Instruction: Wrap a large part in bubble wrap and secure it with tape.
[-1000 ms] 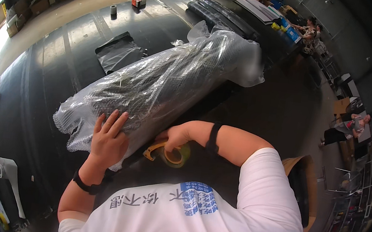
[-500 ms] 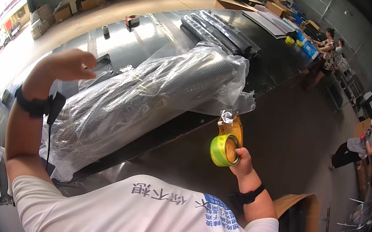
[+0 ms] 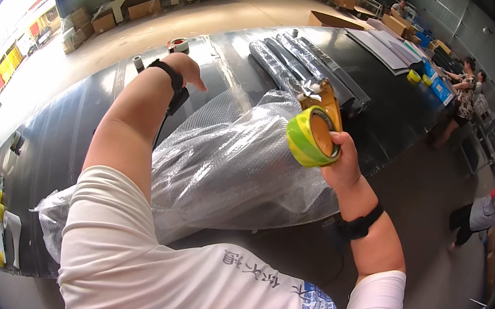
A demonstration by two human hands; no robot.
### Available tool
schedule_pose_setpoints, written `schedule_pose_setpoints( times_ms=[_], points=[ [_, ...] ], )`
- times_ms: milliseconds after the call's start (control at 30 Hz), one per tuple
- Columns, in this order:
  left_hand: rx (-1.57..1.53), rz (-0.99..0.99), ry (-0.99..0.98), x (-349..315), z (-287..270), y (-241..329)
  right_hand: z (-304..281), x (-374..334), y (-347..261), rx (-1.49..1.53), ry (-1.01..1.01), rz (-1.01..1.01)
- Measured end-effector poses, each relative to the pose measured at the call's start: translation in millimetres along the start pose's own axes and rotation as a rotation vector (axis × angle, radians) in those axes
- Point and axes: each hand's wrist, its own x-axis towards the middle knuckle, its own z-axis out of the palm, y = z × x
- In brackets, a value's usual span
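In my right hand [image 3: 344,162] is a tape dispenser [image 3: 327,100], amber-coloured, with a wide yellow-green roll of tape on it. I hold it up in front of the right end of a long bundle in clear bubble wrap [image 3: 214,169], which lies slantwise on the dark table. My left hand [image 3: 185,70] reaches over the table beyond the bundle, its fingers stretched out and nothing seen in them. My left forearm covers part of the wrap. Whether the left fingertips touch the wrap is unclear.
Several dark wrapped rolls [image 3: 309,62] lie on the table [image 3: 69,131] behind the bundle. A tape roll [image 3: 178,44] sits near its far edge. Flat sheets [image 3: 383,49] and a blue box [image 3: 442,89] lie at the far right. People [image 3: 465,89] stand on that side.
My body has leaned forward over the table. My left hand has swung farther out and right, its fingers straighter. My right hand has lifted the tape dispenser up beside the bundle's right end.
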Motion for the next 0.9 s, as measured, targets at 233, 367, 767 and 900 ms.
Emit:
schedule_pose_setpoints(
  times_ms=[233,367,767,900],
  points=[
    [0.066,0.129,-0.236,95,51,48,-45,158,43,0.259,-0.141,0.344],
    [-0.083,0.29,-0.222,137,90,33,-73,206,74,0.221,-0.111,0.528],
    [-0.482,0.156,0.119,111,46,50,-116,219,54,0.08,0.093,0.805],
    [-0.434,0.156,0.063,126,56,34,-94,197,51,0.244,0.259,0.474]
  ],
)
